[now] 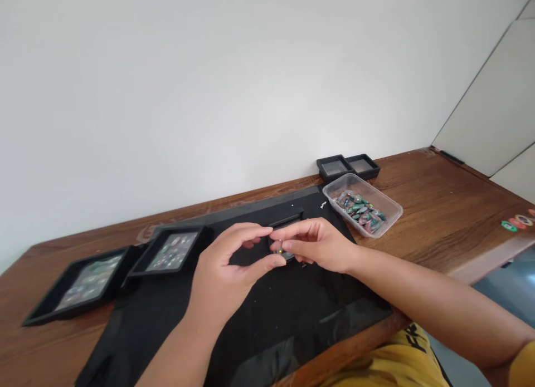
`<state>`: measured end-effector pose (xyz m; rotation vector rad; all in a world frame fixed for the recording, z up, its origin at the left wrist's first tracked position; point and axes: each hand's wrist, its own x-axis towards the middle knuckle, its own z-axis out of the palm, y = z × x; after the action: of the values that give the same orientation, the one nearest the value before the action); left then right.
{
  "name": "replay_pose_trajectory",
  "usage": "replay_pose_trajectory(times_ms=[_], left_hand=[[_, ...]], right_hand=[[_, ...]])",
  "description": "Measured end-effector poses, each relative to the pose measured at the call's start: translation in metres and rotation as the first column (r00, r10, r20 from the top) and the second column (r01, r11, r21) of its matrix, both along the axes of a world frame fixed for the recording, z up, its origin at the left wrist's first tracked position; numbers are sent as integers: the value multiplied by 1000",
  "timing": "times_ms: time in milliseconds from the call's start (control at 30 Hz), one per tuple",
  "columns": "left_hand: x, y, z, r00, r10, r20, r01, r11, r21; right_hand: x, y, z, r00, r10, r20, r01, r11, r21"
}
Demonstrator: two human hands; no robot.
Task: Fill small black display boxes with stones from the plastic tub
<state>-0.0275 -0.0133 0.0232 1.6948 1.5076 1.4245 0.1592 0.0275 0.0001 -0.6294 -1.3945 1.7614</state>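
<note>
Above a black mat [267, 320], my two hands meet over a small black frame [288, 217], which they partly cover. My right hand [320, 245] is closed in a pinch, thumb against fingers, on a small clear piece with a yellow spot [280, 251]. Opposite it, my left hand [228, 259] is curved with its thumb and index finger apart, one tip on either side of the small piece. Whether the left fingertips touch the frame or the piece cannot be made out. The piece's exact kind is too small to tell.
Two black frames with small items inside, a nearer frame [171, 252] and an outer frame [90, 281], lie at left. A clear plastic tub [388, 209] of colourful pieces stands at right, before two black frames [349, 167] by the wall. Round stickers [509, 226] mark the wooden table [434, 197].
</note>
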Motion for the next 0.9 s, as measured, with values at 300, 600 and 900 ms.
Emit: replay_pose_trajectory(times_ms=[300,600,900], left_hand=[[-4,4,-3,964,-96,-248,123,988,97],[-1,4,-1,935,-97,-341,141,984,106],[-19,7,-1,887,-196,-417,142,977,-157]], right_hand=[[3,2,3,998,56,-17,-58,989,-139],[1,1,7,1000,23,3,-22,985,-168],[4,-8,11,849,-329,414,160,906,393]])
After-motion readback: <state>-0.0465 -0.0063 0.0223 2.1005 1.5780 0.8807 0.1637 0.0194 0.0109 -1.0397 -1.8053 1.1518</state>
